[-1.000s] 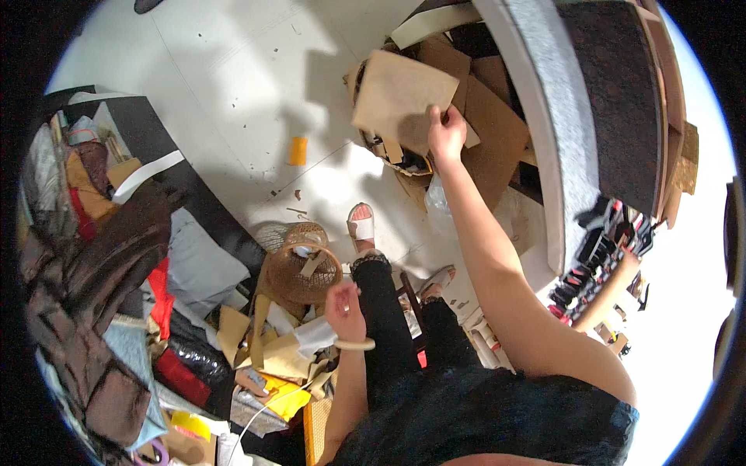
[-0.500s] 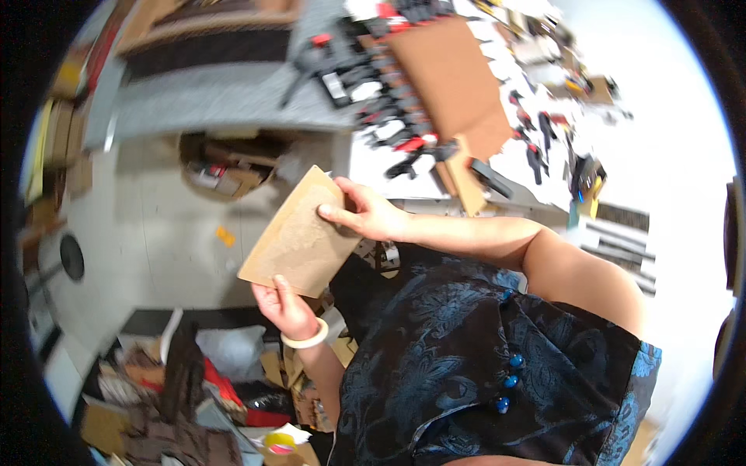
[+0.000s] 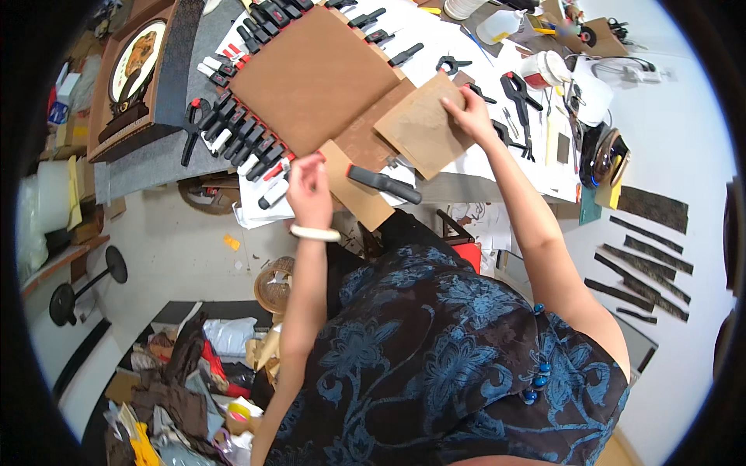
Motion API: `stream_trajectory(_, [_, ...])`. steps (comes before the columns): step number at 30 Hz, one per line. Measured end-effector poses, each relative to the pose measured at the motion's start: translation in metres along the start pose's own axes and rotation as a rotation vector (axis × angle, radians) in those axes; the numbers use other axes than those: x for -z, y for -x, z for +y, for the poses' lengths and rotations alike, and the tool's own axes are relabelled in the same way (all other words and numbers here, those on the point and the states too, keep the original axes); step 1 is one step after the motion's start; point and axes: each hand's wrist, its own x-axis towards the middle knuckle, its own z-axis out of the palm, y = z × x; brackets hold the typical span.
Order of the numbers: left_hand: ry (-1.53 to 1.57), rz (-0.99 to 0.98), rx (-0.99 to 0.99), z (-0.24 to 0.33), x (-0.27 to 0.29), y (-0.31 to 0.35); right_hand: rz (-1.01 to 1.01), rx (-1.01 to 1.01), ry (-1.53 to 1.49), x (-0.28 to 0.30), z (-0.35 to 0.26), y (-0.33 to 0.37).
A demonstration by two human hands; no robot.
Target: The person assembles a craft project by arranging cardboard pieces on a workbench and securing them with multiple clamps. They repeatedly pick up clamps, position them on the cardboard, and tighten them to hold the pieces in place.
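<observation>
Cardboard piece [image 3: 420, 133], likely light, stiff, best held by edges, pinched right of upper centre in right hand [image 3: 472, 119]; left hand [image 3: 311, 194] half-open, apparently empty.

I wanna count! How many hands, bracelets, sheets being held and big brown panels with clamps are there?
Hands: 2, the left hand and right hand
Cream bracelet: 1
Held tan sheet: 1
Big brown panel: 1
Total: 5
</observation>
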Motion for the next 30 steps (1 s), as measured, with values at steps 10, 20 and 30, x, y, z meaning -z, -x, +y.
stream_trajectory(10, [-0.875, 0.114, -0.374, -0.022, -0.027, -0.056, -0.112, -0.044, 0.041, -0.054, -0.01, -0.04])
stream_trajectory(20, [-0.787, 0.46, -0.321, -0.034, -0.04, -0.007, -0.094, 0.146, -0.287, -0.066, -0.004, -0.027])
stream_trajectory(30, [-0.326, 0.55, 0.311, -0.092, -0.047, 0.075, -0.171, -0.071, -0.113, -0.048, 0.014, -0.046])
